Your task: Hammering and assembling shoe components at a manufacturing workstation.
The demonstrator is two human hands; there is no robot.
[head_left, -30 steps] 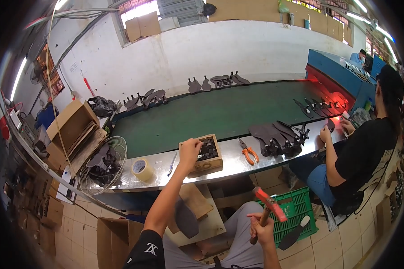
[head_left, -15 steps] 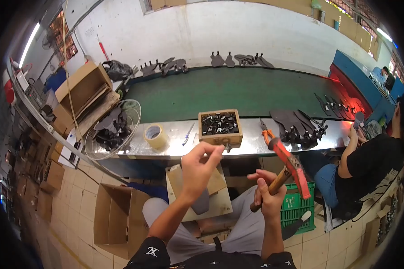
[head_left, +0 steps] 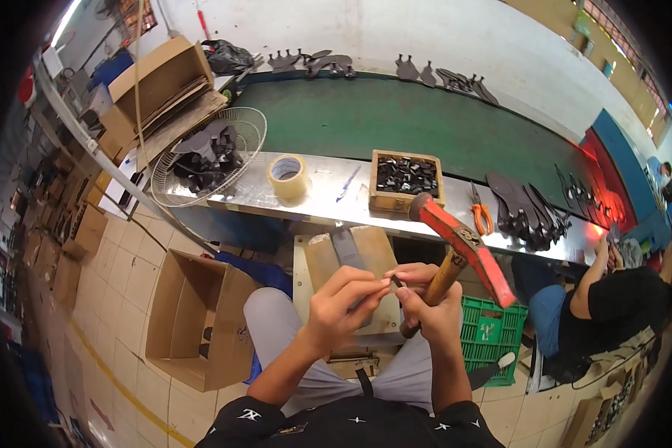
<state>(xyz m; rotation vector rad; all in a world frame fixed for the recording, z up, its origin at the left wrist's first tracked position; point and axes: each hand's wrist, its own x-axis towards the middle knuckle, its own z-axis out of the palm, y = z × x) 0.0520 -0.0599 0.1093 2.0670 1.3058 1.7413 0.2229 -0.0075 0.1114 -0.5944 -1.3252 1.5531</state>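
In front of my lap, the fingertips of my left hand [head_left: 345, 305] and my right hand [head_left: 434, 300] meet over a small dark piece [head_left: 396, 281], whose exact kind is too small to make out. My left hand is closed in a pinch at it. Resting in my closed right hand is a hammer [head_left: 467, 250] with a red head and a wooden handle, its head tilted up and away. Beneath my hands a grey strap-like piece [head_left: 346, 248] lies over a tan block [head_left: 377, 250] on a pale board [head_left: 302, 269]. Beyond stands a wooden box [head_left: 407, 203] of small dark clips [head_left: 407, 175].
A metal ledge holds a tape roll [head_left: 289, 178], a pen [head_left: 348, 184], orange-handled pliers [head_left: 481, 211], dark sole-shaped pieces [head_left: 526, 213] and a wire basket [head_left: 209, 160]. Behind runs a green belt [head_left: 411, 116]. A carton [head_left: 194, 321], a green crate [head_left: 490, 336] and a seated person [head_left: 612, 299] flank me.
My left hand has come down from beside the wooden box to meet my right hand, bringing the small piece. The hammer stays in my right hand. The view has shifted and tilted.
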